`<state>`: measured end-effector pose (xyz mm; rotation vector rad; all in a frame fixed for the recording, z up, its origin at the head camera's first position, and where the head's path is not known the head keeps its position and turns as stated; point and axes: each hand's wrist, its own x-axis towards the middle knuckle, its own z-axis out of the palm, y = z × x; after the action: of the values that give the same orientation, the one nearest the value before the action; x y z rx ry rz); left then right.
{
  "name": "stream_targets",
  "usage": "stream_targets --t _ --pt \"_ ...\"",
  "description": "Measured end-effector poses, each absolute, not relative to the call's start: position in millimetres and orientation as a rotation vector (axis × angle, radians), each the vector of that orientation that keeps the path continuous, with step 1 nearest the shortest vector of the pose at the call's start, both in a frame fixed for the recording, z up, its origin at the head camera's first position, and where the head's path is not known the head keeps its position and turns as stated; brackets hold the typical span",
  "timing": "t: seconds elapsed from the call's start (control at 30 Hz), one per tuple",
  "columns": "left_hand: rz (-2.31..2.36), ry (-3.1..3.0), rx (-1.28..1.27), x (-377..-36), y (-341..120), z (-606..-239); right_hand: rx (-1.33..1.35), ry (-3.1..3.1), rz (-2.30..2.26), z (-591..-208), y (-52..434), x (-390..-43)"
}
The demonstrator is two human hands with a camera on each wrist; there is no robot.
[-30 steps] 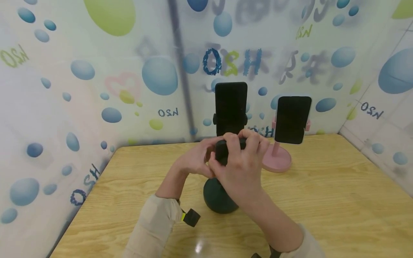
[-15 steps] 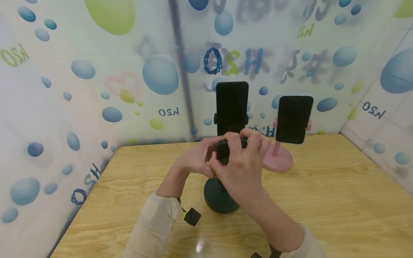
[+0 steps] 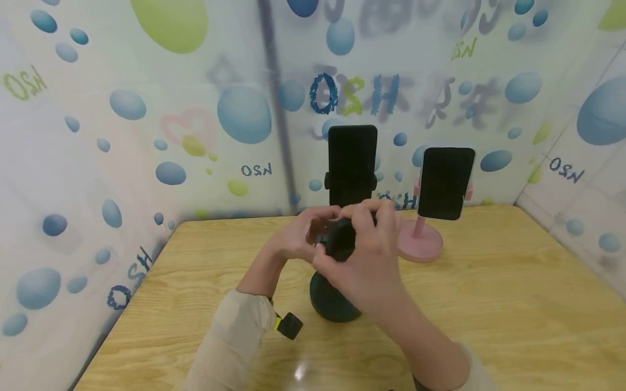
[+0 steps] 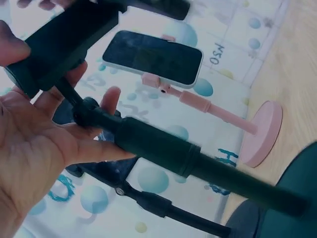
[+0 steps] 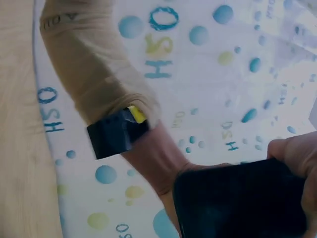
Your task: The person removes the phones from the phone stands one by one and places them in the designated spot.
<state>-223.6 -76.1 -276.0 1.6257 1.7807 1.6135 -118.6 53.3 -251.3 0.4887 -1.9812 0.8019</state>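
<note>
Tabletop (image 3: 489, 282) of pale wood grain, patterned sheeting (image 3: 161, 65) with blue and green drops rising behind it and at both sides. A dark green stand (image 4: 156, 146) is worked on near the middle of the tabletop, its round base (image 3: 335, 300) resting on the wood below both hands. Right hand (image 3: 371, 258) is closed on the holder (image 3: 340, 240) at the top of this stand: fingers bent over the upper side, thumb against the near lower side. Left hand (image 3: 297, 236) is partly closed, its fingers curled round the neck just under the holder; the left wrist view shows one finger against the collar and another beyond the joint. How tightly it grips, cannot tell. Right wrist view: the holder's broad dark face fills the lower right, detail lost in shadow. Behind the hands, a black stand (image 4: 153, 204) bears an upright black phone (image 3: 352, 157). To its right, well clear of the hands, a pink stand (image 3: 419, 243) with round foot carries a pale-edged phone (image 3: 446, 183), slightly tilted, screen dark. Beige sleeves (image 3: 230, 336) cover both forearms; a small black box (image 3: 290, 326) with a yellow tab sits at the left wrist.
</note>
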Motion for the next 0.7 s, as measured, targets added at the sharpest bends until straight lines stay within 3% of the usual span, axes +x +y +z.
stream_targets --t 0.7 --pt "1.591 1.747 1.622 -227.4 -69.8 -278.4 0.592 -1.915 0.785 -253.9 60.9 -122.5"
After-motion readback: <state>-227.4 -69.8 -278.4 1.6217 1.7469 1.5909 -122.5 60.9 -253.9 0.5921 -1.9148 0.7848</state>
